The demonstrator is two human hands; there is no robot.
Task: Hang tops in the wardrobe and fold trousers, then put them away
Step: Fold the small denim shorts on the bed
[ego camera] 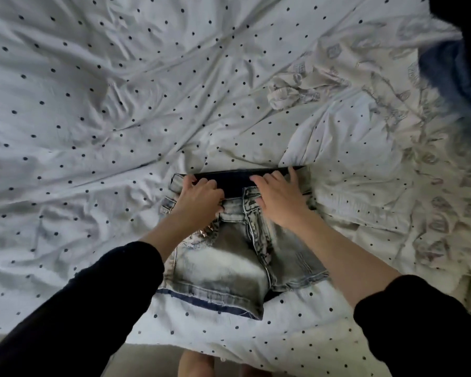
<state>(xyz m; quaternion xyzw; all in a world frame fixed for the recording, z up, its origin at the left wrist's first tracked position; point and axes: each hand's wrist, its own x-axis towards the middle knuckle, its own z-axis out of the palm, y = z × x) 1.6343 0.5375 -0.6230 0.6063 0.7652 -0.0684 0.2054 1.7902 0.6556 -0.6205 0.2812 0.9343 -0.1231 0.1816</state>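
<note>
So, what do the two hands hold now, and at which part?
The denim shorts, at the waistband: the left hand grips it with curled fingers, and the right hand presses flat on it.

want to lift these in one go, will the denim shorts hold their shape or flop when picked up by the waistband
The denim shorts would probably hang but keep some body; the fabric lies flat with thick seams. The legs would likely swing down. Both hands, left hand and right hand, at the waistband should manage them.

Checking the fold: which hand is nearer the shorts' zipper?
Right. The right hand rests just beside the zipper; the left hand grips the waistband farther left.
</note>
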